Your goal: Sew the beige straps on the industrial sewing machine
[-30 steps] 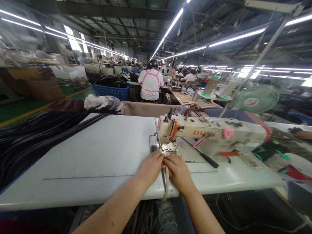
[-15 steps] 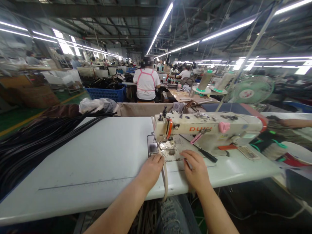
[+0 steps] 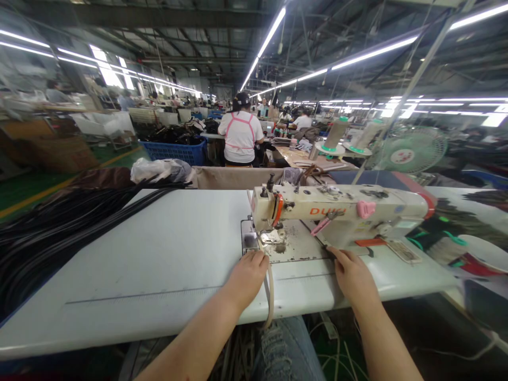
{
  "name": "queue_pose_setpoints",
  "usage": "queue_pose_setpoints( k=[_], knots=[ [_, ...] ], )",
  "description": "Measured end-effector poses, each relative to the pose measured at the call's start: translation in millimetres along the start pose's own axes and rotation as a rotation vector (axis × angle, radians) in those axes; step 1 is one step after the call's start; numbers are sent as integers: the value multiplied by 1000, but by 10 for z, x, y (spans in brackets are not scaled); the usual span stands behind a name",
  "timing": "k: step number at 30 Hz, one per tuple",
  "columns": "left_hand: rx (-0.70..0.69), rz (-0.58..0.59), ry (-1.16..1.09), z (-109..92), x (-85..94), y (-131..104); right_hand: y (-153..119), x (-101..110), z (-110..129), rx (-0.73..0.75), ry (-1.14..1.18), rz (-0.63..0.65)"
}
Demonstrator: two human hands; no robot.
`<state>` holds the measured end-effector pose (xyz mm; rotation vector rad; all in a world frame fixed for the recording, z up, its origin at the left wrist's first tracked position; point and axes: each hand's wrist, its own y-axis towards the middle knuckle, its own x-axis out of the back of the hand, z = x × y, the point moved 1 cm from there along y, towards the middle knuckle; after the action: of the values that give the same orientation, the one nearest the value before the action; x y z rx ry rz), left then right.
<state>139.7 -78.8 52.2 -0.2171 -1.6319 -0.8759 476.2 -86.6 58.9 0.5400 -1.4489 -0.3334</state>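
Note:
A cream sewing machine [image 3: 341, 211] stands on the white table [image 3: 159, 254]. A narrow beige strap [image 3: 271, 291] runs from under its presser foot toward me and hangs over the table's front edge. My left hand [image 3: 248, 275] rests on the table against the strap's left side, fingers curled on it just before the metal needle plate [image 3: 296, 246]. My right hand [image 3: 353, 272] lies to the right of the plate, below the machine's arm. Its fingertips cover a black-handled tool [image 3: 329, 248], most of which is hidden.
A heap of long black straps [image 3: 59, 227] covers the table's left end. Thread cones [image 3: 335, 135] and a green fan [image 3: 410, 156] stand behind the machine. A person in a white top [image 3: 240, 135] sits ahead beside a blue crate [image 3: 178, 151]. Clutter crowds the right end.
My right hand has left the strap by the presser foot and moved right across the plate onto the black-handled tool. My left hand has stayed on the strap.

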Motion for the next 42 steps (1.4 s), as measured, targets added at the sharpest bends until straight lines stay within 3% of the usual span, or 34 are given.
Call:
queue_pose_setpoints(
  k=[3, 9, 12, 15, 23, 28, 42],
  knots=[
    [-18, -27, 23, -3, 24, 6, 11, -67, -1, -12, 15, -11],
    [10, 27, -7, -9, 61, 24, 41, -102, 61, -73, -97, -65],
    [16, 36, -17, -10, 57, 28, 7, -5, 253, -55, -79, -132],
    [21, 36, -20, -8, 48, 28, -104, 92, 533, -78, 133, -162],
    [47, 105, -51, 1, 108, 33, -547, 399, 1278, -128, 741, 314],
    [61, 179, -95, 10, 135, 39, -749, 497, 1437, -183, 970, 575],
    [99, 215, -63, 0, 183, 38, -988, 423, 1405, -12, 861, 668]
  ],
)
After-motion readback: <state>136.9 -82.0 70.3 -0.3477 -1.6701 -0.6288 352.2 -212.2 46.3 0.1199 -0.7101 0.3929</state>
